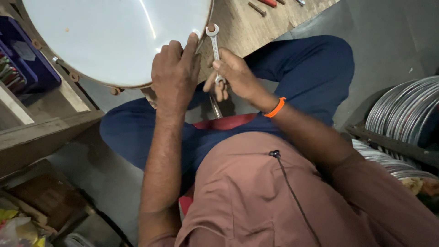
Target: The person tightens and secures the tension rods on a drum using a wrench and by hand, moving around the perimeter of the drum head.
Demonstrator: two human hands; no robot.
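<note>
A large round drum with a white skin (109, 36) and a brown rim fitted with small lugs leans over my lap. My left hand (175, 73) lies on its lower right edge, fingers curled over the rim. My right hand (234, 75) grips a silver spanner (214, 43) by its lower end. The spanner stands nearly upright, and its ring head sits at the drum's rim by a lug. An orange band circles my right wrist. A second metal tool shows dimly below my hands, between my knees.
A wooden frame (50, 121) and a blue tray (34, 68) of small items stand at the left. Stacked shiny metal hoops (407, 114) fill the right side. Loose tools (265, 4) lie on the wooden floor at the top. My legs in blue trousers (311, 68) are crossed beneath the drum.
</note>
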